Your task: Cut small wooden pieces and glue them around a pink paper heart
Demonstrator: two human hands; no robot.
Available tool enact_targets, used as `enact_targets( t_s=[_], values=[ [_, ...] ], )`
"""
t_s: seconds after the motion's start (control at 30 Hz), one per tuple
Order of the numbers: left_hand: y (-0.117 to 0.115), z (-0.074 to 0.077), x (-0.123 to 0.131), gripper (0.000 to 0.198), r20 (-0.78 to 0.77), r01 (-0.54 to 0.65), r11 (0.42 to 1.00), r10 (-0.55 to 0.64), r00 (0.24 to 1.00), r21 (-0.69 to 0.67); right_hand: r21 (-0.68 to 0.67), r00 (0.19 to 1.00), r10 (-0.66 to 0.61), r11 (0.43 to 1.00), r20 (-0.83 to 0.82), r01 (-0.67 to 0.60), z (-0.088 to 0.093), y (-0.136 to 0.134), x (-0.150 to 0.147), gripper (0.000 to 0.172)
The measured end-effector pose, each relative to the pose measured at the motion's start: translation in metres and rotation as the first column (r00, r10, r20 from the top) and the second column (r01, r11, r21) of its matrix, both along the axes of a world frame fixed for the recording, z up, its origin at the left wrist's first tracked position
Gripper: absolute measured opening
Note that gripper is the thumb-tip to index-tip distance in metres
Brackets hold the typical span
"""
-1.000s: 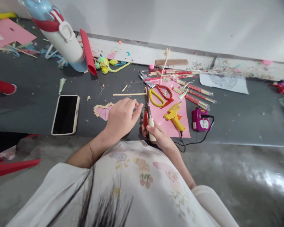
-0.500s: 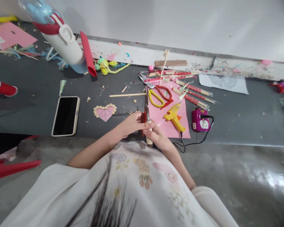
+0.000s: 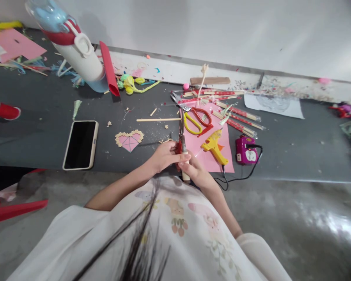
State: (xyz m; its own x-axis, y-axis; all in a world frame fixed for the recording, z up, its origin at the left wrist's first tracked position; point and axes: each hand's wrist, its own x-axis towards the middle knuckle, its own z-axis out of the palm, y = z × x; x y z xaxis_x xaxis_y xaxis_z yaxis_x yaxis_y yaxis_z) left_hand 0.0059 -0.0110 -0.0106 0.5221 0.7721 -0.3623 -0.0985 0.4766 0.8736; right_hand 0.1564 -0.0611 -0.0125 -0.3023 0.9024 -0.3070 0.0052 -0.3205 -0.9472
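Close to my body at the table's front edge, both hands are closed around a narrow tool with a dark metal end and a red and cream handle [image 3: 185, 175]; its exact kind is hard to make out. My left hand [image 3: 167, 156] grips it from the left, thumb across the handle. From the right, my right hand [image 3: 194, 168] wraps the lower handle. A thin wooden stick [image 3: 158, 120] lies beyond, its right end by the metal tip. Left of my hands is a pink paper heart [image 3: 130, 140], its upper edge lined with small wooden pieces.
Right of my hands, a yellow glue gun [image 3: 215, 147] and yellow-and-red scissors [image 3: 197, 121] lie on pink paper [image 3: 226, 156]. A corded purple box [image 3: 246, 150], wrapped chopsticks [image 3: 241, 127], a phone [image 3: 81, 144], a bottle [image 3: 78, 58] and a red thread spool [image 3: 8, 111] surround the work area.
The view has shifted very slightly. Both hands keep the same hold on the tool, and the things on the table stay where they were.
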Motion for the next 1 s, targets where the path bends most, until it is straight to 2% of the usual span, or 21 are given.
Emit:
enact_targets(
  t_s=[0.17, 0.27, 0.33, 0.37, 0.4, 0.43, 0.47, 0.53, 0.57, 0.6, 0.63, 0.7, 0.8, 1.0],
  values=[
    [0.002, -0.004, 0.000, 0.039, -0.046, 0.034, 0.997, -0.031, 0.998, 0.064, -0.038, 1.000, -0.009, 0.999, -0.022, 0.008, -0.008, -0.001, 0.001, 0.030],
    [0.007, 0.000, -0.005, 0.042, -0.209, 0.171, 0.972, -0.136, 0.968, 0.160, -0.076, 0.999, -0.023, 0.997, -0.035, 0.020, -0.016, -0.002, 0.002, 0.035],
    [0.009, 0.008, -0.012, 0.045, -0.356, 0.254, 0.936, -0.157, 0.921, 0.245, -0.092, 0.999, -0.032, 0.995, -0.004, 0.032, -0.017, -0.002, 0.003, 0.038],
    [0.010, 0.014, -0.016, 0.045, -0.460, 0.243, 0.920, -0.081, 0.884, 0.306, -0.099, 0.999, -0.036, 0.994, 0.014, 0.037, -0.017, -0.002, 0.004, 0.040],
    [0.011, 0.021, -0.020, 0.044, -0.597, 0.244, 0.896, 0.028, 0.802, 0.371, -0.105, 0.999, -0.039, 0.994, 0.030, 0.042, -0.015, -0.002, 0.005, 0.040],
    [0.011, 0.028, -0.023, 0.043, -0.692, 0.288, 0.845, 0.126, 0.711, 0.450, -0.111, 0.998, -0.041, 0.993, 0.041, 0.045, -0.013, -0.002, 0.006, 0.040],
    [0.011, 0.035, -0.026, 0.038, -0.724, 0.334, 0.768, 0.233, 0.649, 0.547, -0.114, 0.998, -0.039, 0.993, 0.050, 0.044, -0.011, -0.002, 0.007, 0.040],
    [0.014, 0.047, -0.030, 0.027, -0.657, 0.400, 0.537, 0.470, 0.589, 0.743, -0.121, 0.997, -0.029, 0.992, 0.067, 0.037, -0.006, -0.003, 0.009, 0.039],
    [0.016, 0.052, -0.031, 0.026, -0.620, 0.447, 0.430, 0.545, 0.564, 0.784, -0.130, 0.997, -0.018, 0.991, 0.070, 0.027, -0.004, -0.003, 0.010, 0.038],
    [0.019, 0.056, -0.031, 0.027, -0.607, 0.501, 0.357, 0.583, 0.540, 0.788, -0.144, 0.998, -0.006, 0.990, 0.066, 0.016, -0.002, -0.004, 0.011, 0.037],
    [0.022, 0.059, -0.031, 0.027, -0.611, 0.547, 0.318, 0.601, 0.515, 0.774, -0.159, 0.998, 0.005, 0.987, 0.057, 0.004, 0.000, -0.005, 0.011, 0.037],
    [0.028, 0.060, -0.030, 0.027, -0.641, 0.623, 0.288, 0.609, 0.467, 0.727, -0.183, 0.999, 0.028, 0.983, 0.031, -0.021, 0.002, -0.006, 0.011, 0.038],
    [0.034, 0.056, -0.029, 0.026, -0.667, 0.672, 0.287, 0.620, 0.413, 0.683, -0.187, 0.998, 0.061, 0.981, -0.001, -0.060, 0.005, -0.007, 0.011, 0.039],
    [0.034, 0.047, -0.031, 0.025, -0.685, 0.655, 0.332, 0.609, 0.401, 0.679, -0.149, 0.992, 0.128, 0.981, -0.002, -0.127, 0.009, -0.005, 0.013, 0.036]
  ],
)
